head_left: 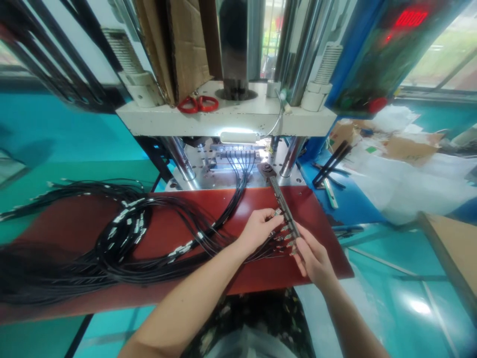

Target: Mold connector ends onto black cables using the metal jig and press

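My right hand (311,251) grips the lower end of a long metal bar fixture (282,199), tilted over the red-brown board (208,204). Along the bar's left side sit several cable ends with metal connectors (286,236). My left hand (259,229) pinches one cable connector (277,213) at the bar's edge, above the others. From these connectors thin black cables (261,252) run left under my left forearm. A big coil of black cables (122,228) with white tags lies on the board's left part.
Behind the board stands a press with a white plate (223,119) and steel posts. Several cables lead into a lit fixture (234,151) beneath it. Red-handled scissors (197,103) rest on the plate. Pliers (330,174) lie on the blue surface at right, near plastic bags (402,169).
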`<state>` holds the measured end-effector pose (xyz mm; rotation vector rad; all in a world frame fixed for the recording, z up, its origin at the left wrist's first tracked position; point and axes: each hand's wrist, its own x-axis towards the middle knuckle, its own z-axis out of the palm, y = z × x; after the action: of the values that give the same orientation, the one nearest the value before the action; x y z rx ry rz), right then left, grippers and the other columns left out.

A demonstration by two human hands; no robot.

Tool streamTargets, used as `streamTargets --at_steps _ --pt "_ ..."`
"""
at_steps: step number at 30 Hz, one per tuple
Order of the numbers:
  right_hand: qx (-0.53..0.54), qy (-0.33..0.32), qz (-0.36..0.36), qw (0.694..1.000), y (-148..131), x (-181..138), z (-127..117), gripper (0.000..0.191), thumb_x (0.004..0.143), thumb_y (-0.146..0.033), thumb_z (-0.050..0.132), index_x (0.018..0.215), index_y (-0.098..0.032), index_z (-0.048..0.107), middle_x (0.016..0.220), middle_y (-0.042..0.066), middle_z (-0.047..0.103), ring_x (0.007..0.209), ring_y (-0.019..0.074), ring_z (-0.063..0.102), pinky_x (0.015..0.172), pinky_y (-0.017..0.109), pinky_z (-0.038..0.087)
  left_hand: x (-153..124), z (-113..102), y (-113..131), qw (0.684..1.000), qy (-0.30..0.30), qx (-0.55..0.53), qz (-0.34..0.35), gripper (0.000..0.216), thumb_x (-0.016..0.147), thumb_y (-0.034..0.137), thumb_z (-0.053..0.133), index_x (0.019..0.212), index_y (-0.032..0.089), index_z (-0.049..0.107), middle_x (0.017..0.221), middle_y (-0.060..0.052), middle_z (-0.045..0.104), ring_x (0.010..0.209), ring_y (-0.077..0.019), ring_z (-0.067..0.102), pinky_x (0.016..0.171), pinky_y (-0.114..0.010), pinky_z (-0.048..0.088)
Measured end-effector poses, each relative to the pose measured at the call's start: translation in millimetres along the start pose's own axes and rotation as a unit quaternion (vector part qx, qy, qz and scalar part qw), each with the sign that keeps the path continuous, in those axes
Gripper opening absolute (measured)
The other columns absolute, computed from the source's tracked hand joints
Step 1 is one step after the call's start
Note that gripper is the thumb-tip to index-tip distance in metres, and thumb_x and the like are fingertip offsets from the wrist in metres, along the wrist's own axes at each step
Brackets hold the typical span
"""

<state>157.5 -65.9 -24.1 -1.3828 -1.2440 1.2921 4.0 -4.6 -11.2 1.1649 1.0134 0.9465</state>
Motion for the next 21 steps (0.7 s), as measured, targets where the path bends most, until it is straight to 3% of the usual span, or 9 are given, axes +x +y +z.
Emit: streamTargets --at_steps 6,17,21 --pt "0.03 0.001 -0.015 0.999 1.7 1.6 -4.4 0.054 0.084 -0.046 0.046 0.128 -0.014 0.042 0.05 -0.005 0.05 0.029 0.0067 0.037 0.028 0.019 0.026 4.6 -5.3 5.2 0.995 0.048 -0.085 0.003 0.025 0.07 0.036 0.057 0.068 0.018 0.041 0.052 0.008 0.039 0.043 -0.0038 0.033 0.04 -0.016 0.022" --pt "-0.022 -0.048 -0.024 0.998 2.2 2.9 -7.2 0.054 0.086 -0.045 0.043 0.129 -0.014 0.041 0.044 -0.007 0.044 0.03 0.0063 0.035 0.03 0.018 0.027 5.0 -9.8 16.9 0.994 0.036 -0.075 -0.072 0.028 0.057 0.029 0.064 0.053 0.017 0.038 0.04 0.009 0.034 0.034 -0.0013 0.024 0.037 -0.018 0.012" --pt "-0.042 -0.063 0.01 0.997 -0.7 2.8 -4.7 0.055 0.084 -0.047 0.044 0.132 -0.019 0.039 0.049 -0.006 0.045 0.034 0.0063 0.036 0.031 0.018 0.031 5.9 -13.4 13.2 0.996 0.038 -0.054 -0.059 0.026 0.058 0.025 0.062 0.053 0.017 0.038 0.041 0.009 0.034 0.035 -0.0015 0.025 0.038 -0.018 0.015"
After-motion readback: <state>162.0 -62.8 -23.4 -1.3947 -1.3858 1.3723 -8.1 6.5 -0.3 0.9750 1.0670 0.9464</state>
